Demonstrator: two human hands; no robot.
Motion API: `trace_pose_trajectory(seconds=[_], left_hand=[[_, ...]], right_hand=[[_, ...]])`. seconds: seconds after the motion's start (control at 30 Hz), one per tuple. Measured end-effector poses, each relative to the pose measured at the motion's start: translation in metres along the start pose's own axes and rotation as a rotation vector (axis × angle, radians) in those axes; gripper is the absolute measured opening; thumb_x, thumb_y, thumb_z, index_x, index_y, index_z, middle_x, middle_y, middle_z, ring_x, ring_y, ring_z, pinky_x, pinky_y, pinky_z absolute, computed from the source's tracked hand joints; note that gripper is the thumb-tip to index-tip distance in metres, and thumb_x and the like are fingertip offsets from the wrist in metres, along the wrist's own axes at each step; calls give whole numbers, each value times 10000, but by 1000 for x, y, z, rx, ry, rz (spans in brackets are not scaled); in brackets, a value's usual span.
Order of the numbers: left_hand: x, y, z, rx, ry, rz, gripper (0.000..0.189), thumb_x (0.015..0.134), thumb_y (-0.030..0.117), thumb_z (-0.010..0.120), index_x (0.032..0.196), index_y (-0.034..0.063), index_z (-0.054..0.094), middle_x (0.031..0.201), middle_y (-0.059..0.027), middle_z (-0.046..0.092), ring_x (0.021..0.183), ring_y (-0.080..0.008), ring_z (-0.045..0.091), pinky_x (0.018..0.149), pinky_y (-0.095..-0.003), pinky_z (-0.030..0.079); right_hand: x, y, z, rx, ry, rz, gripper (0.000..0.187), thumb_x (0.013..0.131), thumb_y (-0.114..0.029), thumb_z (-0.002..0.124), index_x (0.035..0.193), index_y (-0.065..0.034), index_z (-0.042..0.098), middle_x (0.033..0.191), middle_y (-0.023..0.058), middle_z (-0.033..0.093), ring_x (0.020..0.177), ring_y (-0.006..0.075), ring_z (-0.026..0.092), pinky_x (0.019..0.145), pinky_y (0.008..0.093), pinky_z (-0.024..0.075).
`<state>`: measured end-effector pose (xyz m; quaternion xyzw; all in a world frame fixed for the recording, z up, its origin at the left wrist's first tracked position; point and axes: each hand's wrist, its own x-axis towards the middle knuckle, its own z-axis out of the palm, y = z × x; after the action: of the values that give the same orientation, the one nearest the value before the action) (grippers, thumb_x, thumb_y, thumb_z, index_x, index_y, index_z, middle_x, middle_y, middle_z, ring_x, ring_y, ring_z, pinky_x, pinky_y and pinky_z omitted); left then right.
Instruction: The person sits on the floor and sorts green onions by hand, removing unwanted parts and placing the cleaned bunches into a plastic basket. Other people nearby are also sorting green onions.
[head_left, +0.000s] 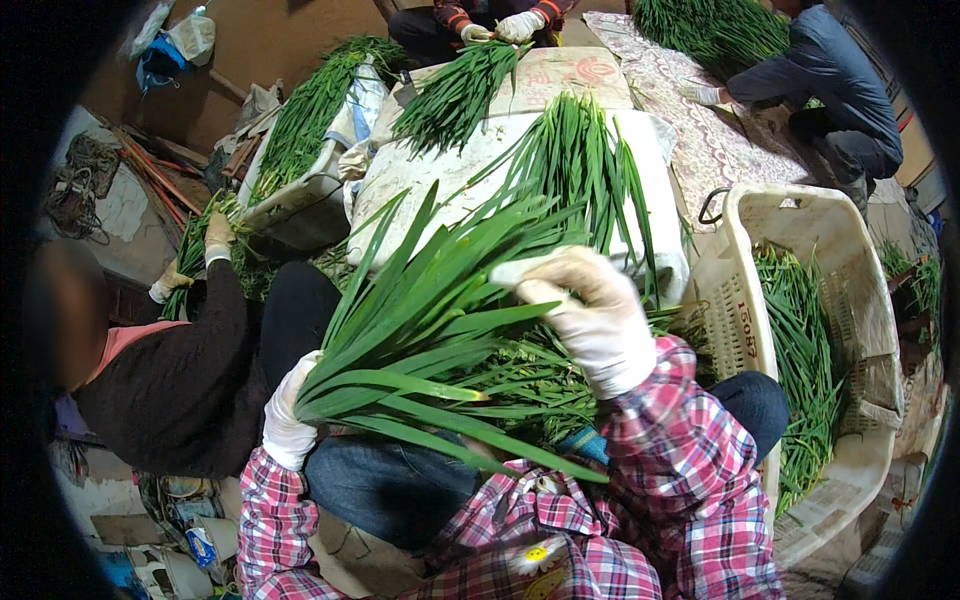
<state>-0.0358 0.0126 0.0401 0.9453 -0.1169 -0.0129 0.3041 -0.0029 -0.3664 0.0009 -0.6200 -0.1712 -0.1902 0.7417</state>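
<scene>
My left hand (291, 416), in a white glove, grips a bunch of flat green leaves, apparently garlic chives (420, 330), whose blades fan out up and to the right across my lap. One lower blade has a yellowed tip. My right hand (589, 319), gloved too and slightly blurred, is raised at the right side of the bunch, fingers bent and close to the leaves. Whether it pinches a leaf I cannot tell. Beneath the bunch lies a heap of loose trimmed greens (547, 390). Ahead, another bunch of chives (574, 150) rests on a white-covered work surface (420, 187).
At right stands a white plastic crate (739, 300) holding chives; another filled crate (300, 199) is at upper left. Beside me on the left, a person (172, 375) holds greens. Across the surface, gloved hands (499, 30) hold a bunch. A person (832, 82) crouches by a patterned sheet (712, 150).
</scene>
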Motion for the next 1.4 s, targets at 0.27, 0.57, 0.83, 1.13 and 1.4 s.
trace_pose_trajectory(seconds=[0.27,0.57,0.83,1.13,1.4], left_hand=[[-3,-15,-4,206,68,75,397,879,91,647,1267,58,574,1255,-136,632,1123,-273,633,962,-321,492],[1,0,-6,312,58,213,410,857,67,639,1260,82,565,1241,-126,637,1109,-289,637,937,-331,507],[-5,-22,-1,112,38,103,453,858,41,658,1297,59,550,1251,-112,638,1128,-237,630,964,-311,485],[-26,-49,-12,-390,-72,-174,372,868,23,666,1235,24,601,1180,-90,673,1048,-187,638,924,-327,493],[-17,-33,-15,3,-219,-13,331,855,90,708,1176,39,645,1177,-73,678,1057,-213,629,915,-355,476]], right_hand=[[-14,-44,-38,-208,-459,20,177,887,-101,672,1040,-15,702,1049,118,708,972,249,668,894,365,510],[-22,-23,9,-312,-611,126,347,924,-399,604,1058,-98,712,924,160,677,875,345,653,759,403,531],[-27,-22,22,-134,-427,60,215,911,-229,634,916,-32,720,812,131,679,707,298,612,633,378,479],[-35,-38,-49,-563,-674,167,189,834,-260,730,930,-97,729,913,113,707,840,281,673,722,365,538],[-16,-44,-48,-407,-421,-35,113,877,-136,686,938,-41,690,906,113,705,826,285,677,721,359,544]])
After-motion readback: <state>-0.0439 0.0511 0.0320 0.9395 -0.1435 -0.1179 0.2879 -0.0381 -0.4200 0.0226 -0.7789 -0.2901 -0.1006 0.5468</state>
